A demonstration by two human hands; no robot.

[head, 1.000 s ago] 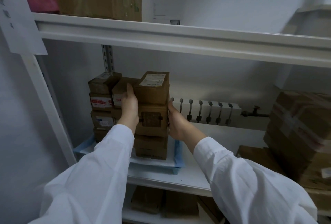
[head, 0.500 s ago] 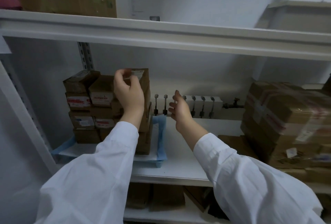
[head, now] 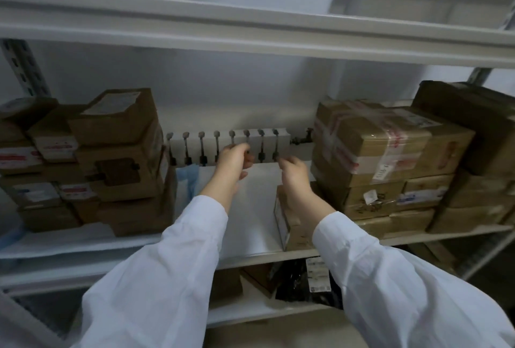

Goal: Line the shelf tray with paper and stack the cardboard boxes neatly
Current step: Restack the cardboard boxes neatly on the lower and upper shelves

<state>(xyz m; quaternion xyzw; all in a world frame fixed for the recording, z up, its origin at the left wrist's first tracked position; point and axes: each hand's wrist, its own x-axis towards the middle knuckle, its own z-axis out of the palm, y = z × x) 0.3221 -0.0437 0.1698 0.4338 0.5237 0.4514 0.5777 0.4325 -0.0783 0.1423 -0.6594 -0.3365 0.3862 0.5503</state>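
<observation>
Frame centre: left hand [head: 233,163] and right hand [head: 294,177] are held loosely curled, seemingly empty, between stacked boxes [head: 122,152] and taped cartons [head: 384,152].

We have a single view, from a wide-angle camera worn on the person's head, facing forward and slightly down into the middle shelf [head: 250,239] of a white rack, near enough that both white sleeves fill the lower part of the picture. The upper shelf's front edge [head: 250,30] crosses the top and bends with the lens, the shelf below shows under the sleeves, and the rack's left and right ends run out of frame.
</observation>
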